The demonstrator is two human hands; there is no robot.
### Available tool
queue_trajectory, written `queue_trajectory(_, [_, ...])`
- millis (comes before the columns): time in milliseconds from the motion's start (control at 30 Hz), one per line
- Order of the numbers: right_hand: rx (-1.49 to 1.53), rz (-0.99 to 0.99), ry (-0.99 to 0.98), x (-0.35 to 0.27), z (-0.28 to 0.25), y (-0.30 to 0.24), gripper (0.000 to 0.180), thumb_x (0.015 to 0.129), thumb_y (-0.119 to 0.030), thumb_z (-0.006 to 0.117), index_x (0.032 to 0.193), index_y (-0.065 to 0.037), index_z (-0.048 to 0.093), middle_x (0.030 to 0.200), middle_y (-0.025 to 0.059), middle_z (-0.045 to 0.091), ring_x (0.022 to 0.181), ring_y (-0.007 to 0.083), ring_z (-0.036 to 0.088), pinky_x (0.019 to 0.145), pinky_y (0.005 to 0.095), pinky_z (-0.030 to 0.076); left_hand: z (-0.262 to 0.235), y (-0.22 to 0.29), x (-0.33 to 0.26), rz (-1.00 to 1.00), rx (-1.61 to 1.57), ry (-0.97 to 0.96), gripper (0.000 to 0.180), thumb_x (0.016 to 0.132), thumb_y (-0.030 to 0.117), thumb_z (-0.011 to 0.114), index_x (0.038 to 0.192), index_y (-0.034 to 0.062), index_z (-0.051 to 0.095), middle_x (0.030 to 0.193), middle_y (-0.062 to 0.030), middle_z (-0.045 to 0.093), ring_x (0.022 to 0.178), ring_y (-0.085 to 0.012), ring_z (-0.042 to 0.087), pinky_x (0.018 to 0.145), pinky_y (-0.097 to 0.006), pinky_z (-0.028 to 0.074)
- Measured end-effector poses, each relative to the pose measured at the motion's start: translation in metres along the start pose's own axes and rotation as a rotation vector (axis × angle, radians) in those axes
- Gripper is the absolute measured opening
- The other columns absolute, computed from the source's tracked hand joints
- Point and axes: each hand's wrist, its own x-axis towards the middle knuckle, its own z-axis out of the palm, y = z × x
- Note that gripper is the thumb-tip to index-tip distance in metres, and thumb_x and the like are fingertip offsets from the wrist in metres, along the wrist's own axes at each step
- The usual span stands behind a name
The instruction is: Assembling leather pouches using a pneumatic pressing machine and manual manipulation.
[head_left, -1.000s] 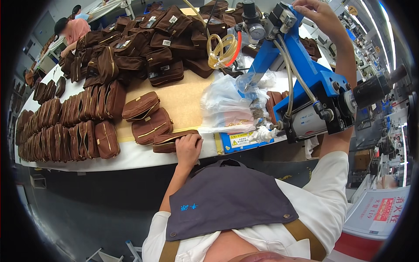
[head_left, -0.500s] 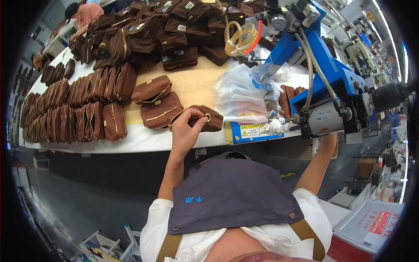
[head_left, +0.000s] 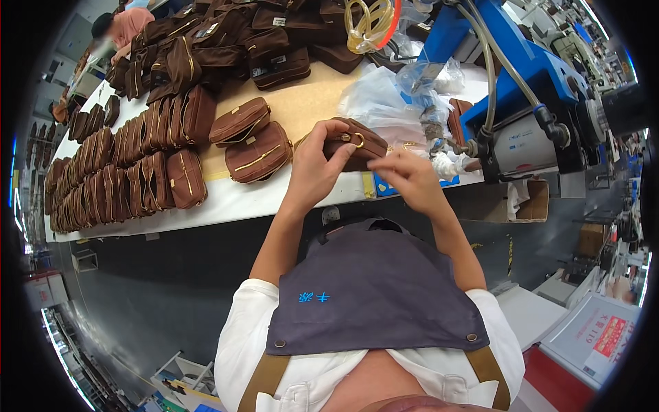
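Blue embroidered characters (head_left: 314, 297) are crossing dark grey fabric apron bib (head_left: 381, 292). Red printed label (head_left: 608, 336) is showing on pale flat panel (head_left: 573, 343). Small lettering (head_left: 516, 138) is marking silver metal cylinder (head_left: 528, 154). White rectangular tag (head_left: 279, 21) on dark brown fabric bag (head_left: 300, 20) is appearing illegible.

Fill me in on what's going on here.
A person holds a brown pouch in the left hand, its gold ring showing. The right hand is at the pouch's lower right; whether it touches is unclear. Rows of similar pouches stand to the left, a blue-framed machine to the right.
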Motion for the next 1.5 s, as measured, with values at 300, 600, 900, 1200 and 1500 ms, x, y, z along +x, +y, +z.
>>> queue_trajectory(300, [0.182,0.014,0.289,0.045,0.022,-0.012,0.009,0.086,-0.004,0.069,0.094,0.001,0.069,0.083,0.0030,0.067,0.076,0.0077,0.063,0.067,0.0218,0.051,0.018,0.008,-0.005,0.197,0.122,0.172,0.026,0.080,-0.002,0.069,0.103,0.0018,0.057,0.091,-0.0108,0.064,0.080,-0.0239,0.067,0.070,-0.031,0.054])
queue_trajectory(600, [0.039,-0.065,0.258,0.052,0.022,-0.010,0.006,0.084,-0.001,0.068,0.089,0.000,0.065,0.081,0.0029,0.065,0.074,0.0078,0.062,0.066,0.0225,0.051,0.019,0.002,-0.001,0.417,0.449,0.253,0.027,0.076,-0.003,0.069,0.100,0.0028,0.059,0.087,-0.0116,0.062,0.076,-0.0259,0.063,0.068,-0.033,0.052])
queue_trajectory(900, [0.221,0.016,-0.128,0.021,-0.030,0.000,0.040,0.076,-0.015,0.080,0.110,-0.008,0.060,0.100,0.0025,0.059,0.077,0.0087,0.056,0.065,0.0237,0.047,0.009,0.020,0.003,0.046,0.075,-0.444,0.015,0.086,0.011,0.070,0.095,0.0008,0.065,0.085,-0.0083,0.069,0.078,-0.0122,0.063,0.072,-0.028,0.050])
queue_trajectory(1200, [0.043,-0.012,-0.476,-0.016,-0.063,0.012,0.052,0.075,-0.034,0.081,0.111,-0.002,0.060,0.101,0.0075,0.062,0.095,0.0197,0.057,0.085,0.0324,0.046,0.041,0.026,0.032,0.333,-0.145,-0.978,0.015,0.088,0.015,0.070,0.096,0.0027,0.067,0.088,-0.0093,0.068,0.079,-0.0184,0.065,0.073,-0.030,0.050])
queue_trajectory(1500, [0.351,0.480,-0.048,-0.069,-0.055,0.023,0.031,0.070,-0.016,0.085,0.086,-0.007,0.059,0.074,-0.0038,0.054,0.071,0.0073,0.049,0.062,0.0240,0.039,0.079,0.014,0.027,0.469,-0.032,-0.898,0.013,0.081,0.014,0.074,0.088,0.0055,0.067,0.088,-0.0096,0.061,0.083,-0.0252,0.059,0.072,-0.034,0.047])
